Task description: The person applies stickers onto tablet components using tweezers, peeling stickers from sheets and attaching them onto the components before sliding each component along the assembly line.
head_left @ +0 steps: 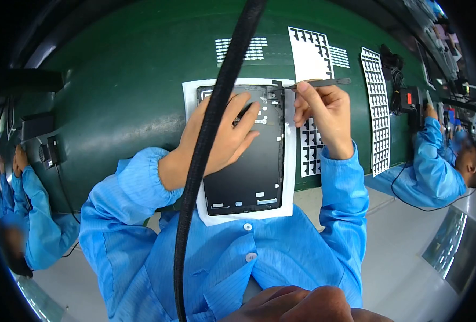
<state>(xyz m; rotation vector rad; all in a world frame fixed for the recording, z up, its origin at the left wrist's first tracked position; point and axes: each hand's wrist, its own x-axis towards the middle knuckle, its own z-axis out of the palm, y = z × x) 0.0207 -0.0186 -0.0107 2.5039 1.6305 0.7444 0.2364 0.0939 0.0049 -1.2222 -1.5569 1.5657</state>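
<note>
A black tablet housing (243, 172) lies on a white sheet (248, 219) in front of me, small white labels along its inside. My left hand (216, 134) rests over its upper left part, fingers apart; a dark cable in front of the camera hides some of that hand. Between its fingers a small dark round patch shows, which I cannot make out. My right hand (326, 112) pinches black tweezers (329, 82) at the housing's upper right corner. Near the tweezer tips sits a small black piece (277, 83), shaped like those on the sticker sheet (311, 147) beneath my right hand.
Another sheet of black stickers (376, 112) lies to the right, near a black device with a red label (408, 99). Rows of small white labels (254, 49) are at the back of the green table (120, 102). People in blue sleeves (434, 161) sit on both sides.
</note>
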